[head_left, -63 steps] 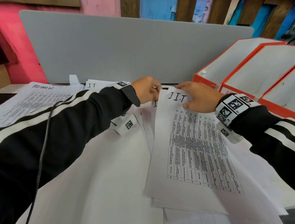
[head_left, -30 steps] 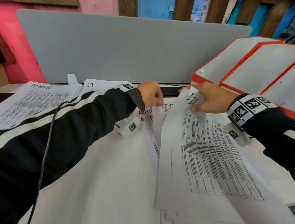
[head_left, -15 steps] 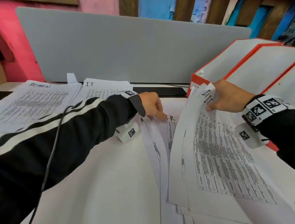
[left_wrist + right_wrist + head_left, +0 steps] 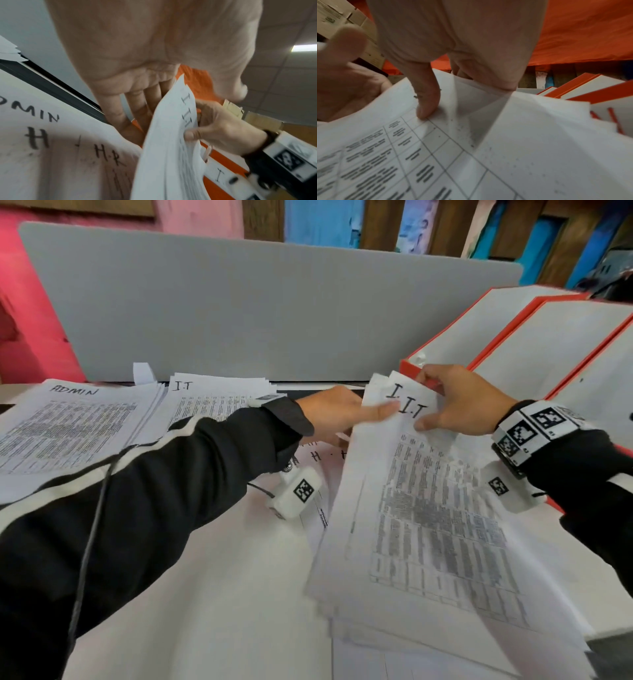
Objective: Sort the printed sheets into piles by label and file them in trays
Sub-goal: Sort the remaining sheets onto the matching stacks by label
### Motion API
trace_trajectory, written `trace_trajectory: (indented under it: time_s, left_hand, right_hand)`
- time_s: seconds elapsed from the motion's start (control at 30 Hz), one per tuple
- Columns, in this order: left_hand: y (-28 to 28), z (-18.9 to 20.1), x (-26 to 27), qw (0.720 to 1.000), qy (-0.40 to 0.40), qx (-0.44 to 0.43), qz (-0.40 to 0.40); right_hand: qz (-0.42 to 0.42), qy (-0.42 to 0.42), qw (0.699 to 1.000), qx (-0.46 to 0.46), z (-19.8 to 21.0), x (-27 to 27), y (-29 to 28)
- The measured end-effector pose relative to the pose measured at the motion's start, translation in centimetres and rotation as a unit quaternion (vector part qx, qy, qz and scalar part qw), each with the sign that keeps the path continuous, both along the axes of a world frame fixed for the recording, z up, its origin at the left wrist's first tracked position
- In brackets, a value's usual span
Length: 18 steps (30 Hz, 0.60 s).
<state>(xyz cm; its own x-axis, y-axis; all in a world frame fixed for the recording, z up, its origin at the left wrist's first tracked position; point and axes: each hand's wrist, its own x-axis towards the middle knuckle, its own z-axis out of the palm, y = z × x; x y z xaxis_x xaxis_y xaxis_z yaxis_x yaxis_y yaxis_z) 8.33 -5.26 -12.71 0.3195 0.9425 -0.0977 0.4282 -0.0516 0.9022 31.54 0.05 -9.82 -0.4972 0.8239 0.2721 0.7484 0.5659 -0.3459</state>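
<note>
A grey divider (image 4: 267, 313) backs the desk; orange trays (image 4: 513, 337) stand right; ADMIN pile (image 4: 68, 426) lies left; the right hand (image 4: 459, 402) pinches the lifted I.T sheets (image 4: 428, 525); the left hand (image 4: 335, 412) reaches in, fingers straight, touching their top edge.

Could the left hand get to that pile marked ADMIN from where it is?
Probably yes. The left hand only touches the I.T sheets pinched by the right hand, and the ADMIN pile lies uncovered on its own side.
</note>
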Motion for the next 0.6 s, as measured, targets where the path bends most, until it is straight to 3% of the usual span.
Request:
trace_trajectory:
  time_s: [0.07, 0.13, 0.23, 0.3, 0.33, 0.4, 0.43, 0.47, 0.53, 0.6]
  left_hand:
    - [-0.3, -0.7, -0.5, 0.993, 0.092, 0.077, 0.008]
    - [-0.2, -1.2, -1.1, 0.985, 0.107, 0.125, 0.055]
    - [-0.6, -0.9, -2.3, 0.980, -0.007, 0.134, 0.144]
    - [-0.6, 0.0, -3.2, 0.963, -0.119, 0.140, 0.198]
    - [-0.7, 0.7, -3.3, 0.951, -0.173, 0.143, 0.213]
    - [-0.9, 2.1, -3.0, 0.931, -0.242, 0.151, 0.228]
    - [-0.9, 2.6, -2.6, 0.925, -0.263, 0.155, 0.225]
    - [-1.0, 3.1, -2.0, 0.923, -0.280, 0.156, 0.212]
    - [-1.4, 4.1, -0.7, 0.923, -0.291, 0.170, 0.183]
    - [-1.7, 5.3, 0.3, 0.925, -0.247, 0.236, 0.167]
  right_hand:
    - [0.006, 0.055, 0.998, -0.007, 0.1, -0.5, 0.1]
    - [-0.015, 0.127, 0.992, 0.004, 0.1, -0.5, -0.1]
    - [-0.124, 0.194, 0.968, 0.098, -0.4, 1.3, -0.2]
    - [-0.199, 0.268, 0.940, 0.075, -0.6, 2.9, -0.1]
    - [-0.200, 0.337, 0.920, 0.012, -0.4, 3.5, -0.3]
    - [-0.094, 0.494, 0.845, -0.181, 0.0, 3.8, -1.3]
    - [-0.032, 0.533, 0.806, -0.256, 0.2, 3.4, -2.1]
    - [-0.001, 0.544, 0.789, -0.286, 0.5, 2.9, -2.6]
    - [-0.005, 0.557, 0.788, -0.262, 0.7, 2.0, -2.5]
    - [-0.053, 0.573, 0.800, -0.169, 1.3, 1.5, -2.5]
